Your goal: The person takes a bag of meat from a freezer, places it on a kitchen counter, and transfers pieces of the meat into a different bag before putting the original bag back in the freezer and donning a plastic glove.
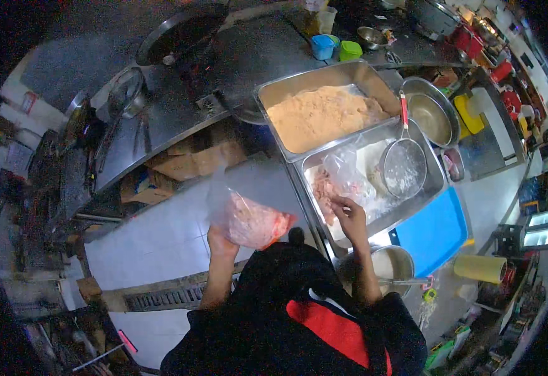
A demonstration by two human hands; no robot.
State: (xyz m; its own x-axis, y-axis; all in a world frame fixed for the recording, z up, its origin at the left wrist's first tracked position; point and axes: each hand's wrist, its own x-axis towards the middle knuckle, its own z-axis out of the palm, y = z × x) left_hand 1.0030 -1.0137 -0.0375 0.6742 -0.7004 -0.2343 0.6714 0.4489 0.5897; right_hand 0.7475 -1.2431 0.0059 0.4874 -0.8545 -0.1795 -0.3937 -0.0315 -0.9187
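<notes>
My left hand (222, 242) grips a clear plastic bag of raw meat (255, 223) from its left side, out over the floor. At the near left part of a steel tray of white flour (386, 207), the fingertips of my right hand (351, 216) are at pieces of raw meat (323, 190); whether they pinch a piece I cannot tell. Another clear plastic bag (346, 169) lies crumpled in that tray. Beside it a round wire strainer (403, 167) with a red handle rests on the flour. Behind stands a steel tray of orange-tan breading (321, 113).
A steel bowl (452, 127) stands right of the trays, a blue tray (436, 235) nearer me. A steel pot (408, 263) sits by my right forearm. Blue (322, 47) and green (350, 50) containers stand on the back counter. The steel counter edge (161, 150) runs along the left.
</notes>
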